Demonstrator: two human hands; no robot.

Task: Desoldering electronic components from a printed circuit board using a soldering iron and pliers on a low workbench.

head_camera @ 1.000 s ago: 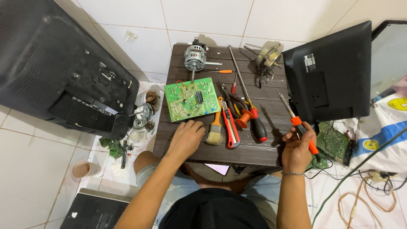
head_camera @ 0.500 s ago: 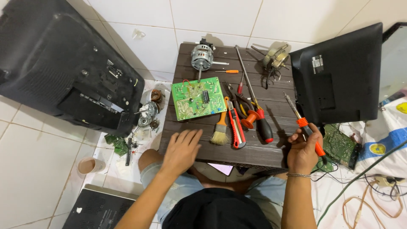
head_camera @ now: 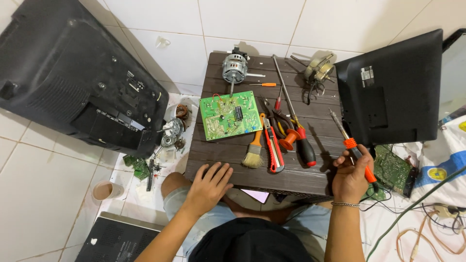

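Orange-handled soldering iron (head_camera: 353,145), tilted, tip up-left, gripped beside table edge

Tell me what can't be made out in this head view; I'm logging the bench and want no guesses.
- Left hand: palm down at the table edge; anything beneath it is hidden.
- Soldering iron in the right hand: the grip's lower end is covered by the fingers.
- Circuit board: parts too small to identify.
- Second board on the floor: partly hidden behind the black monitor.
- Large black casing: cut off by the left edge.
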